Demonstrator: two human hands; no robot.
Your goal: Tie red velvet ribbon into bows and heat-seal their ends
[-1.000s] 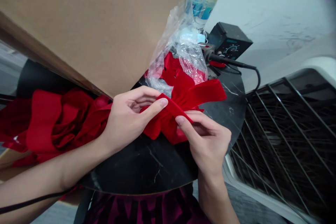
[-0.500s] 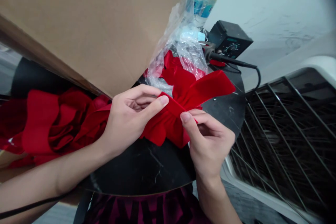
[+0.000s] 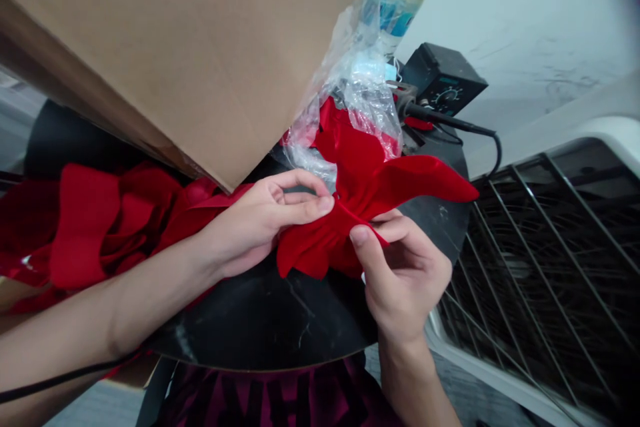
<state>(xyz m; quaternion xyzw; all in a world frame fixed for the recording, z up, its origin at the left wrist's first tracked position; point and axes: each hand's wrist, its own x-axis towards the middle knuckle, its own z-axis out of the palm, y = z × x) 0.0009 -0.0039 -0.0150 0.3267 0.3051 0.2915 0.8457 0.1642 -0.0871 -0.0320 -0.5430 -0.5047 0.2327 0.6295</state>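
Note:
A red fabric bow point(image 3: 355, 173) with a gathered middle and spread loops is held just above the black marbled table point(image 3: 265, 327). My left hand point(image 3: 280, 220) pinches the left end of the band across its middle between thumb and fingertips. At the band's right part, my right hand point(image 3: 405, 267) grips with the thumb on top and the fingers curled beneath. One loop points right, and other folds hang toward the table's front. The underside of the bow is hidden.
A pile of red fabric pieces point(image 3: 105, 227) lies at left. A large cardboard box point(image 3: 200, 60) stands behind it. Clear plastic wrap point(image 3: 370, 103), a bottle point(image 3: 400, 0) and a black dial unit point(image 3: 445, 80) are at the back. A wire-grilled fan point(image 3: 540, 247) stands at right.
The band's left end is now pinched closer to the bow's middle. The right-pointing loop has tilted down and reaches further right. The whole view has shifted slightly.

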